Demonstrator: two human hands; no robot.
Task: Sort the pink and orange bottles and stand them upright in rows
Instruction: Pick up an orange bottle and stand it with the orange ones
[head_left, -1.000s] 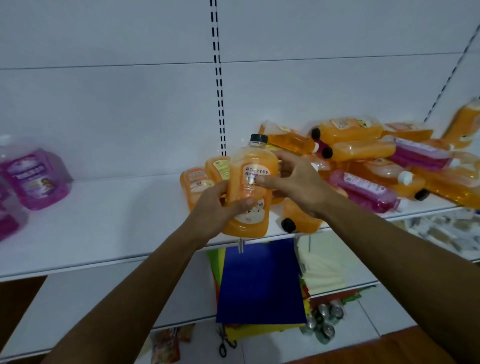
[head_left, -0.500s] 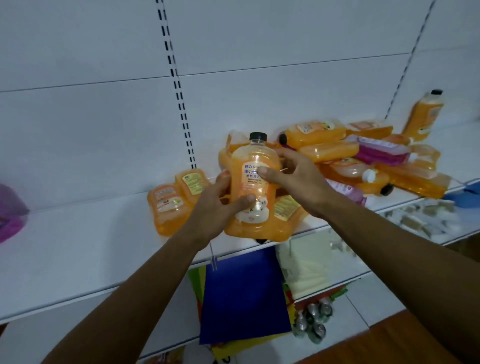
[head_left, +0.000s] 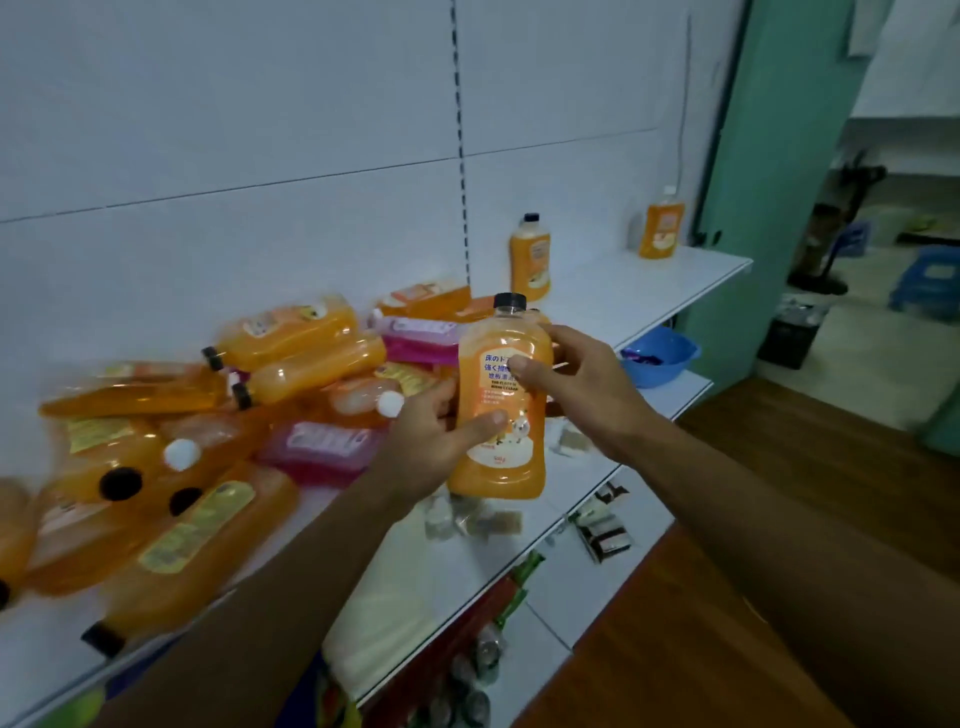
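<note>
Both hands hold one orange bottle (head_left: 501, 415) with a black cap upright in the air, in front of the white shelf (head_left: 613, 291). My left hand (head_left: 436, 441) grips its lower left side, thumb across the label. My right hand (head_left: 576, 384) grips its upper right side. A heap of lying orange bottles (head_left: 291, 338) and pink bottles (head_left: 415, 338) covers the shelf's left and middle part. Two orange bottles stand upright further right, one near the slotted upright (head_left: 530, 257) and one at the shelf's far end (head_left: 661, 226).
A blue basin (head_left: 660, 358) sits on the lower shelf at the right. Small packets, cans and coloured sheets lie on the shelves below. Beyond the shelf's right end stand a green wall, a dark bin (head_left: 792, 338) and a wooden floor.
The view has swung right, so the heap now sits at the left and the shelf's right end shows. Both hands have carried the upright orange bottle to the right.
</note>
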